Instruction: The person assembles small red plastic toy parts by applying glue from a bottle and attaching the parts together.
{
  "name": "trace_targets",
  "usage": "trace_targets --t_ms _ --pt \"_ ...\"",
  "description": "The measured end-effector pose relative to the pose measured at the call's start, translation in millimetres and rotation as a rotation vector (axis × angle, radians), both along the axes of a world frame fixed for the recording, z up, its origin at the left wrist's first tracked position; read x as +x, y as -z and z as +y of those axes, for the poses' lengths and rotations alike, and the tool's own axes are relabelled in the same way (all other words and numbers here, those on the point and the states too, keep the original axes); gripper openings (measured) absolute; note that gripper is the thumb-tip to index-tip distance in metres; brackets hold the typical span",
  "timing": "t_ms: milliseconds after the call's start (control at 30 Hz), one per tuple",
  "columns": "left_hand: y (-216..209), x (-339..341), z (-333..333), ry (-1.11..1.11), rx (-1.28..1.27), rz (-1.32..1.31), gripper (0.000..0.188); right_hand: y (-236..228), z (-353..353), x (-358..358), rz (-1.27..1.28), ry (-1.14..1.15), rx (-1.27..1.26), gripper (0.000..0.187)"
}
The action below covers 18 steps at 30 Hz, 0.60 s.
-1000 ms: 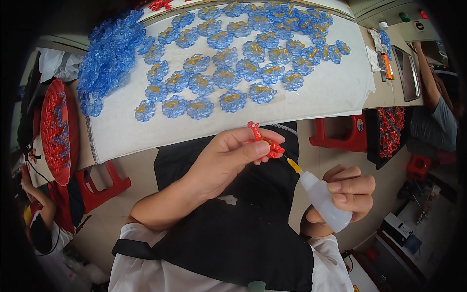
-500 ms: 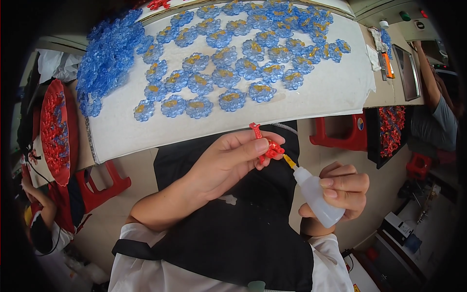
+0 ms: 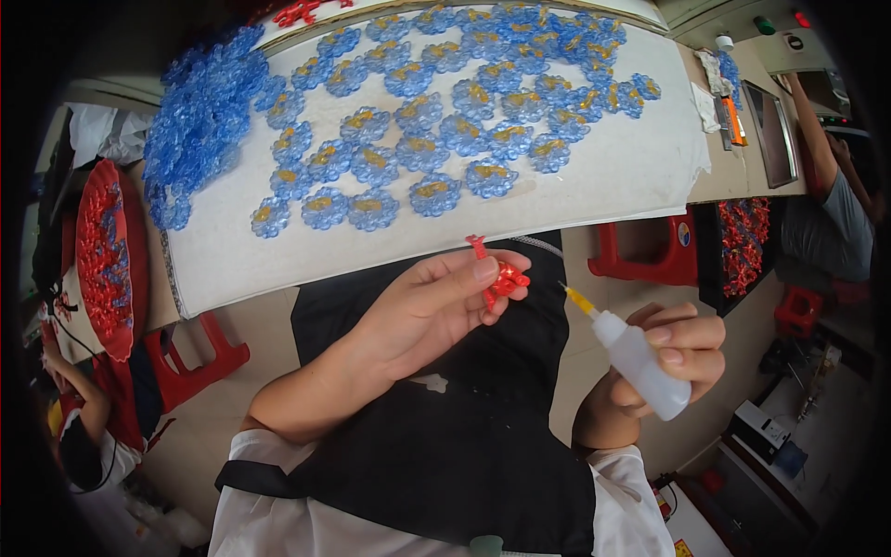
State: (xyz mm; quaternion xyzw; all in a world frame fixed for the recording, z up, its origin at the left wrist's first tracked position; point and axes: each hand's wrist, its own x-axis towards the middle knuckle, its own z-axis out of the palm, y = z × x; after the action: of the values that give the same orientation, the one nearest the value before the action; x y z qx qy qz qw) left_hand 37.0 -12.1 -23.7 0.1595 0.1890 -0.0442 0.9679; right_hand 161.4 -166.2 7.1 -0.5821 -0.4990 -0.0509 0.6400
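No lettering or number is legible; on the right, a red stool [image 3: 640,254] bears a small round sticker [image 3: 684,232], its print too small to read; farther right, an orange item [image 3: 734,123] shows dark marks, too small to make out; near right, a yellow label [image 3: 684,548] is likewise unreadable.

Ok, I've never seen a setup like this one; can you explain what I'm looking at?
There's no machine here: a person works with two bare hands. The view comes from a fisheye camera on their head, looking down, so straight edges bend near the rim. The left hand pinches a small red piece. The right hand holds a whitish bottle, its yellow nozzle apart from that piece. On the white sheet lie translucent blue flower-shaped pieces with yellow marks; a blue heap sits at left.
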Motion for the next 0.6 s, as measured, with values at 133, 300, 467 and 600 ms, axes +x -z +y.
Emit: trace_targets --t_ms 133,300,467,600 --pt "-3 0 3 -0.068 0.031 0.015 0.032 -2 -16 34 0.108 0.126 0.013 0.044" --pt "-7 0 15 -0.14 0.273 -0.029 0.031 -1 2 108 0.372 0.141 -0.303 0.033" --pt "-18 -20 13 -0.163 0.353 0.056 0.032 25 51 175 -0.236 0.196 -0.604 0.017" --pt "-8 -12 8 -0.077 0.328 -0.088 0.034 17 34 197 -0.464 0.125 -0.769 0.028"
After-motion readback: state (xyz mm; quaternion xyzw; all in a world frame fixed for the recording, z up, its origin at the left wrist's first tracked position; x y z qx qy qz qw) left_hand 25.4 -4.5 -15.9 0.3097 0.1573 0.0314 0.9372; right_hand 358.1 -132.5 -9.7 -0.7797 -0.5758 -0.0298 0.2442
